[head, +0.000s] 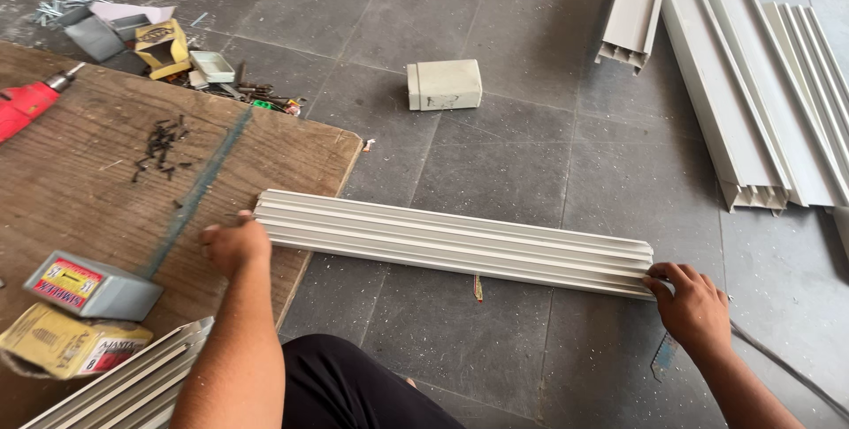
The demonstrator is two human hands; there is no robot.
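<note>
A long pale grey ribbed profile bar lies across the scene, its left end resting on the corner of a wooden board and the rest over the tiled floor. My left hand grips the bar's left end on the board. My right hand holds the bar's right end, fingers curled over its edge.
On the board lie a red drill, a scatter of dark screws, a grey box and a yellow box. More profiles sit at bottom left and a stack at top right. A pale block sits on the floor.
</note>
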